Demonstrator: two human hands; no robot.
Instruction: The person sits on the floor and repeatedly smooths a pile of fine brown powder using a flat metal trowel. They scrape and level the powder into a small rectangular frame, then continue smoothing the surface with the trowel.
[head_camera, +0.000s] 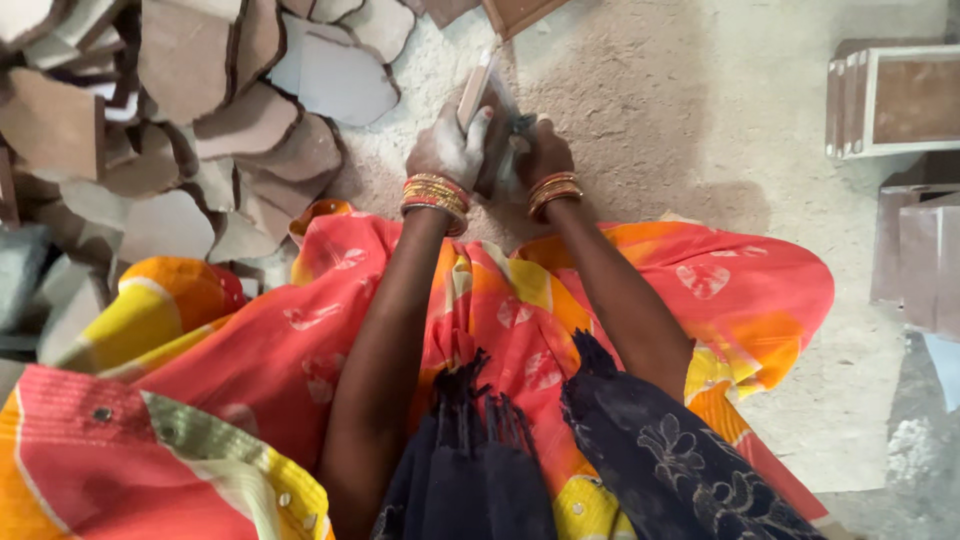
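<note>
Mid-shaping step, judged: left hand (447, 148) clamped on upright flat slab (478, 92), right hand (540, 150) closed against its edge; next needs steady grip.

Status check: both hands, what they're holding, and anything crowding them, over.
Left hand and right hand both closed on a thin flat slab held on edge over dusty ground. Pile of flat stone pieces beside the left hand, apart from it.

Both arms stretched forward, hands close together: left hand (450, 148) clenched, right hand (540, 150) clenched, wrists bangled
</note>
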